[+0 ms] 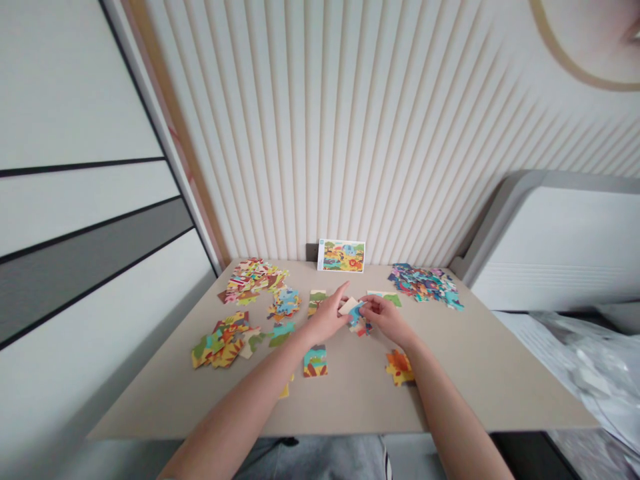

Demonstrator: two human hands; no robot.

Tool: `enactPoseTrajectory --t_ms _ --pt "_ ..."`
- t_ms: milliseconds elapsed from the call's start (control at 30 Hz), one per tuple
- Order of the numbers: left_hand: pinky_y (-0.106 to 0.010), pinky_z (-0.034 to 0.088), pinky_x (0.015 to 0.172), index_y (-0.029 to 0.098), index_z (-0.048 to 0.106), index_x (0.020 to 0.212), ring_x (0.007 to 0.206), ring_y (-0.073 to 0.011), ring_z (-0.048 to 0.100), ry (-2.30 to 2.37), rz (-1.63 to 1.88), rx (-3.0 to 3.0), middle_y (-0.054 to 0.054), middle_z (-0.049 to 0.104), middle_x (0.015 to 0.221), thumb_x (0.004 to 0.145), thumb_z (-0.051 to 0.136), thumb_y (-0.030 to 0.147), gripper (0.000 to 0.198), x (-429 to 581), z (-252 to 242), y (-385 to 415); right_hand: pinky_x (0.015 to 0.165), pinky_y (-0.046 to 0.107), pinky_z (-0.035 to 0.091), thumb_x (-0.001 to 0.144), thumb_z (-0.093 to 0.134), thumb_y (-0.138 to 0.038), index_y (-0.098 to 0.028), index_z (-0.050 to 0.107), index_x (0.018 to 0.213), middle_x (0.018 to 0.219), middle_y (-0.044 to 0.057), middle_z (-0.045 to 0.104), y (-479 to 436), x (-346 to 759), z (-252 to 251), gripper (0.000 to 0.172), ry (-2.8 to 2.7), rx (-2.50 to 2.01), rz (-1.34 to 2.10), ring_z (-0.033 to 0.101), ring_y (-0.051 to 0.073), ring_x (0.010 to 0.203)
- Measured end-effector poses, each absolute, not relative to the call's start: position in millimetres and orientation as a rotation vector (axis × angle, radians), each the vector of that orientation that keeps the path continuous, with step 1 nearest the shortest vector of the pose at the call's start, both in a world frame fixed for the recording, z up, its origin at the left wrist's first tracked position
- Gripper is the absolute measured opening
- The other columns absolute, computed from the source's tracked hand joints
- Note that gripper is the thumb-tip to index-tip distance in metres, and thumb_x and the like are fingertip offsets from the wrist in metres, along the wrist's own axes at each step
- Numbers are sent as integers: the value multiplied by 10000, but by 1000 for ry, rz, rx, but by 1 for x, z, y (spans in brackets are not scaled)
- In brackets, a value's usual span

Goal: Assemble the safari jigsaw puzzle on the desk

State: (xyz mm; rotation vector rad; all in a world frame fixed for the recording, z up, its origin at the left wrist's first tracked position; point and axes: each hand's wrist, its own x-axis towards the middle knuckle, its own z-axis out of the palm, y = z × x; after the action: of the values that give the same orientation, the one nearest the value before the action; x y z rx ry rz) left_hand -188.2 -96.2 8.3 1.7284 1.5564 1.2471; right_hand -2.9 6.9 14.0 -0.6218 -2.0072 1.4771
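Near the middle of the beige table point(480, 373), the right hand point(386, 319) has thumb and fingers pinched together on a blue jigsaw piece point(356, 314). A cream jigsaw piece point(349, 306) sits just beside it, between the hands. The left hand point(326, 319) is close by, index finger raised, its grip impossible to tell. Loose puzzle pieces point(315, 361) lie around them.

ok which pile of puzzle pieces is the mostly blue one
The far-right heap, by the wall: mostly blue, teal and purple pieces, while the others show far more yellow, orange and red.
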Motion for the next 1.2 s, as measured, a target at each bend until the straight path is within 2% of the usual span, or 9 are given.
enactPoseTrajectory --t_ms 67,133,200,300,467,667,800,967,1200 --pt "-362 556 905 272 234 1562 1067 -196 643 1688 1353 1785 -113 578 1296 867 601 118 801 -188 5 -99 607 263 467 762 753 -512 -174 660 1021 688 -11 664 16 -1 11 436 -1937 -706 1433 595 145 609" --pt "-424 490 1040 243 362 1508 1224 -234 567 1839 1361 1928 -129 542 1358 907 575 159 644 -186 7 -106 592 264 466 745 753 -512 -164 647 1040 680 3 680 27 4 8 469 -1818 -832 1325 610 155 601" --pt "-438 414 1122 231 517 1400 1295 -247 523 1866 1204 2143 -119 560 1364 941 548 198 461 -183 12 -116 561 263 456 736 741 -531 -146 631 1110 695 23 699 39 13 7 548 -1674 -969 1190 621 165 590" --pt "-416 407 1115 253 662 1215 1249 -241 574 1680 850 2442 -76 639 1304 969 540 265 275 -174 17 -128 550 286 479 716 725 -564 -120 621 1178 737 63 728 54 26 5 649 -1553 -1120 1047 642 186 579" --pt "-385 435 1054 247 665 1189 1147 -235 635 1641 670 2557 -64 704 1189 977 551 333 256 -162 16 -133 517 287 481 739 681 -564 -117 674 1084 743 104 752 61 25 1 565 -1645 -1193 1000 690 222 586" --pt "-387 462 956 218 692 969 971 -233 661 1903 701 2451 -71 711 967 1016 466 304 247 -169 17 -130 484 259 455 796 648 -519 -143 699 1040 702 81 752 60 -3 -10 450 -1855 -1181 946 683 205 543" --pt "-392 462 927 212 669 944 989 -250 631 2003 727 2388 -74 677 978 978 555 351 182 -174 17 -130 608 296 511 803 640 -506 -166 735 978 755 76 764 61 -10 -14 394 -1987 -1170 813 691 208 629" --pt "-423 439 952 210 665 927 1038 -277 608 2036 718 2354 -75 651 1017 891 692 414 208 -174 9 -124 810 357 515 890 527 -449 -200 774 1008 976 111 779 65 -1 -11 370 -2062 -1171 604 703 253 858" --pt "-419 429 969 205 670 945 1040 -267 605 2072 760 2314 -81 656 1006 913 666 377 175 -171 3 -118 941 383 482 896 512 -336 -210 776 1083 1082 101 753 68 13 -6 347 -2167 -1115 452 667 252 980"
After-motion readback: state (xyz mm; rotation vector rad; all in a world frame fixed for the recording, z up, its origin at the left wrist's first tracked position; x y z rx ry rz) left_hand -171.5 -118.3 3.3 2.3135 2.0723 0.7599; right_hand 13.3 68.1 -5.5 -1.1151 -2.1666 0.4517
